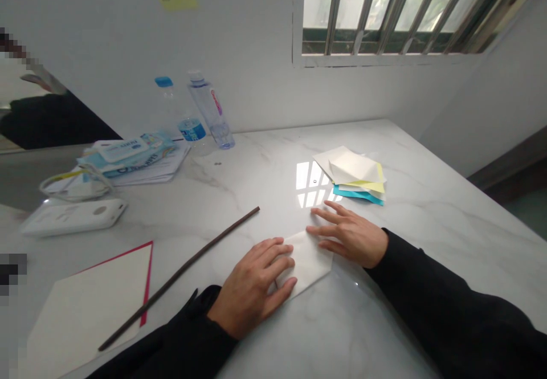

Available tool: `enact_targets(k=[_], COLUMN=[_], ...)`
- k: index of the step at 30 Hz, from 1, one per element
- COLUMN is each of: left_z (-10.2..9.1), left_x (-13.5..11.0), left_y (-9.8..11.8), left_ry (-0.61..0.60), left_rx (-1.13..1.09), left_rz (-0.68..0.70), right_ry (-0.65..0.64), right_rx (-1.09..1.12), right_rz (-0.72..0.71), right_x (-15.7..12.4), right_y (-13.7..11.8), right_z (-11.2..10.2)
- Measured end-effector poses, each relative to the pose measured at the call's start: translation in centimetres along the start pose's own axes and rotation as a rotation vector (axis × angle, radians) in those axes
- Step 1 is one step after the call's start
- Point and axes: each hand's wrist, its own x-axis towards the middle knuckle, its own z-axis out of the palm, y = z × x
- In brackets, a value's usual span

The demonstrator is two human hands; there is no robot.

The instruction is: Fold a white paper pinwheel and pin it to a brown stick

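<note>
A folded piece of white paper (305,262) lies flat on the marble-patterned table. My left hand (260,279) rests over its left side, fingers spread and lying flat. At the paper's upper right edge is my right hand (346,232), its fingers stretched out and apart, the lower ones touching or just over the paper. Beyond the right hand sits a loose pile of folded papers (350,168) in white, yellow and blue. To the left of my left hand, a thin dark stick (188,265) lies slantwise, its near end across a white sheet (94,305) with red beneath.
At the back left stand two plastic bottles, one blue-capped (192,131) and one taller (213,114). Near them are a wet wipes pack (128,151) on papers and a white device (74,216) with a cable. A barred window (384,11) is above the table.
</note>
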Motion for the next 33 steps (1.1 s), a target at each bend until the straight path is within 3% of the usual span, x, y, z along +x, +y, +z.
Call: enact_targets(k=[7, 11, 19, 27, 33], left_z=[0.9, 1.4, 1.6, 1.7, 1.6], left_x=[0.6, 0.7, 0.7, 0.6, 0.7], left_y=[1.4, 1.9, 1.9, 1.9, 2.1], left_ry=[0.069, 0.082, 0.083, 0.069, 0.057], left_rx=[0.064, 0.093, 0.1, 0.104, 0.116], left_rz=[-0.069, -0.089, -0.094, -0.106, -0.109], right_ry=[0.081, 0.0, -0.056, -0.233, -0.265], right_rx=[0.173, 0.283, 0.265, 0.301, 0.329], right_rz=[-0.013, -0.099, -0.071, 0.014, 0.017], right_x=[0.7, 0.7, 0.6, 0.1, -0.1], right_y=[-0.8, -1.1, -1.9, -0.1, 0.6], right_z=[-0.3, -0.3, -0.1, -0.1, -0.5])
